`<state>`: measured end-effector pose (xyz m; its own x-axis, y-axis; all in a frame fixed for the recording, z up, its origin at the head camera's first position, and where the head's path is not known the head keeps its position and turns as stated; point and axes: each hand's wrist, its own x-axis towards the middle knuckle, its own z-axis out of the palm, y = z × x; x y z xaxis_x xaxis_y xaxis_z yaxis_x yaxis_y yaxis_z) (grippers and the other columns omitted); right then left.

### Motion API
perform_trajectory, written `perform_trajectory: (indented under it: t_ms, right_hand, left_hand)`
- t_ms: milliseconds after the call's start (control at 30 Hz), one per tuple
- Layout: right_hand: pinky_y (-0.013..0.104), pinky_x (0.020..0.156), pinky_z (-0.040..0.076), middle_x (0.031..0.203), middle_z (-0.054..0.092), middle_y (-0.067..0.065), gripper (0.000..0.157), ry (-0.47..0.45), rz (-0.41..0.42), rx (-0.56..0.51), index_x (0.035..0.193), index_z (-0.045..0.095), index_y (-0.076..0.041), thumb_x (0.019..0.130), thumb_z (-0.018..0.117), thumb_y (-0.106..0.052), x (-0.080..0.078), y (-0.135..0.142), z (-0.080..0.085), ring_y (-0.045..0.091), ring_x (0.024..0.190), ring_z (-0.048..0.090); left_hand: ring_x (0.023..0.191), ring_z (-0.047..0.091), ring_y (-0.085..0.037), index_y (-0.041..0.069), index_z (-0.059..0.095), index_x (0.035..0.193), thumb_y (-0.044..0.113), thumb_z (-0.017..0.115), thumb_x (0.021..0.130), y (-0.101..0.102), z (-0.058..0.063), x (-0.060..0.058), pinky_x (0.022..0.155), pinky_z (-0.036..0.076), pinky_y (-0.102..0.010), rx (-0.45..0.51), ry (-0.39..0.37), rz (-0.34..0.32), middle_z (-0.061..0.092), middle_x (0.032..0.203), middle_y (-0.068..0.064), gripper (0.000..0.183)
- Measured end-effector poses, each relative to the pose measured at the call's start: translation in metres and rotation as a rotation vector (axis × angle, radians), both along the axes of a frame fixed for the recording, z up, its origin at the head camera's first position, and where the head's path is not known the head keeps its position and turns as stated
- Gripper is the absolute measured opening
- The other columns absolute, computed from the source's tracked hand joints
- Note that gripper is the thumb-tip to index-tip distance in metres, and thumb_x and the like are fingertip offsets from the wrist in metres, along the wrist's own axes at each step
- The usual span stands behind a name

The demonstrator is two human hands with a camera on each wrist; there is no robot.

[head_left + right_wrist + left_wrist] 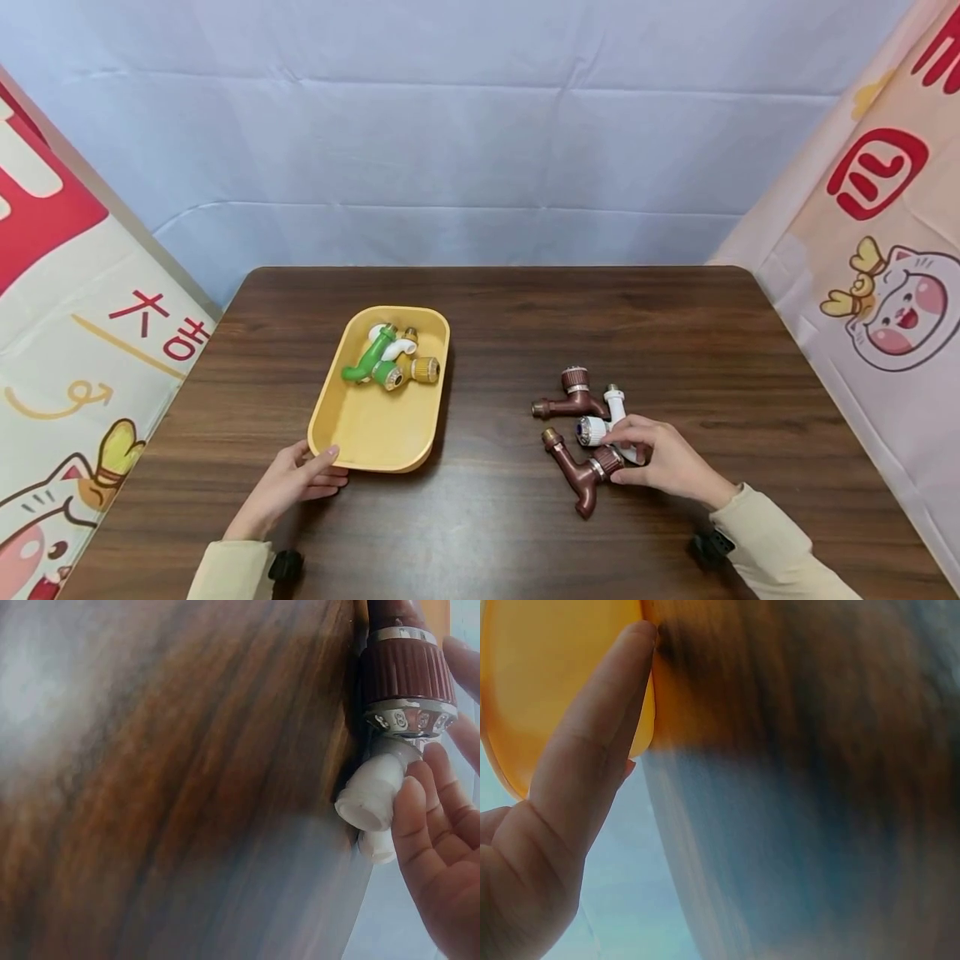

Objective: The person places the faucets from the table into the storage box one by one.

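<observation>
My left hand [300, 479] holds the near left corner of a yellow tray [375, 458], thumb over the rim and fingers along the outer wall. In the tray's far half lie a green tap [369, 360], a yellow tap [423, 369] and a white tap [399, 348]. At the right, my right hand [663, 458] reaches over another white tap [615, 406], fingertips at its body and thumb beside the ribbed handle of a brown tap [579, 479]. The right wrist view shows bent fingers close beside the white spout [367, 799]. A second brown tap [576, 396] lies just behind.
The dark wood-grain table [487, 533] stands before a pale blue cloth backdrop [480, 167]. Printed cloths with cartoon figures hang at the left [67, 350] and right [862, 250]. Bare tabletop separates the tray from the tap group.
</observation>
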<state>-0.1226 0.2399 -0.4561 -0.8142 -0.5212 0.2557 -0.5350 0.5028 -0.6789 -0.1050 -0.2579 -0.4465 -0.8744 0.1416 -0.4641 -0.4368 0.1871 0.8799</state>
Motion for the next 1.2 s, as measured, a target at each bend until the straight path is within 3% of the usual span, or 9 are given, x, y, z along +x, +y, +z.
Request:
perform_trajectory:
  t_ms: [633,1200]
  right_hand:
    - [0.015,0.049,0.039,0.097,0.052,0.001,0.053,0.083,0.117,0.053,0.102,0.066,-0.007,0.053,0.081,0.005,-0.0051,0.0056,-0.0065,0.008,0.062,0.045]
    - [0.019,0.053,0.04,0.097,0.051,0.001,0.054,0.175,0.093,0.082,0.096,0.065,-0.012,0.048,0.081,0.006,0.0,-0.0015,-0.0076,0.01,0.081,0.047]
  left_hand:
    - [0.087,0.064,-0.029,-0.014,0.03,0.126,0.028,0.049,0.095,0.0003,-0.0005,0.0,0.075,0.053,-0.038,-0.004,0.005,0.003,0.063,0.098,-0.023,0.056]
    - [0.086,0.064,-0.029,-0.014,0.03,0.125,0.026,0.049,0.096,0.0012,-0.0007,-0.0001,0.075,0.053,-0.038,-0.009,0.005,0.008,0.063,0.098,-0.023,0.053]
